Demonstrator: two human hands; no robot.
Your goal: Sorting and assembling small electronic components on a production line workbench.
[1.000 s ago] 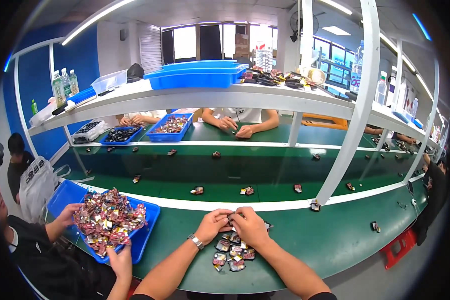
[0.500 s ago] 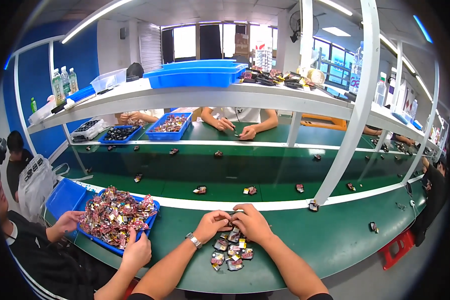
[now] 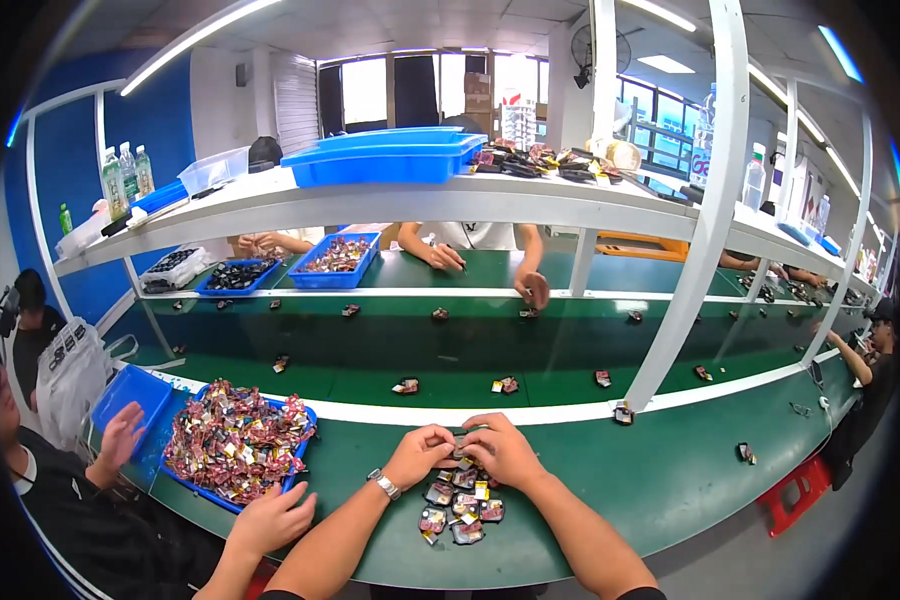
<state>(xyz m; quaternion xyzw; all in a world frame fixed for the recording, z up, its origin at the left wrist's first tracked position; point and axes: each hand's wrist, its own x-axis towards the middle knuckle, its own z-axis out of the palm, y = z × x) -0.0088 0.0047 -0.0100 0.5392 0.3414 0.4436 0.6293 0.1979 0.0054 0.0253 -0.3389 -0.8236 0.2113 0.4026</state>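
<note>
Close together at the near side of the green worktop, my left hand (image 3: 422, 456) and my right hand (image 3: 502, 452) pinch a small dark part (image 3: 459, 438) between their fingertips. My fingers cover most of it, so its exact kind is hidden. Just below my hands lies a cluster of small electronic assemblies (image 3: 465, 506), dark-rimmed with clear, red and yellow pieces. My right fingers are right at the upper edge of that cluster. A watch (image 3: 385, 483) is on my left wrist.
To my left, a blue tray (image 3: 312, 440) is heaped with red circuit pieces, a co-worker's hands (image 3: 272, 520) beside it. Spaced assemblies (image 3: 506, 385) lie on the green belt ahead. A white post (image 3: 685, 270) rises at right, under a shelf (image 3: 410, 205) holding blue trays.
The co-worker at left has let go of the heaped tray, hands now apart from it. Across the belt, another person's hand has reached down to the belt's edge. My hands stay nearly in place.
</note>
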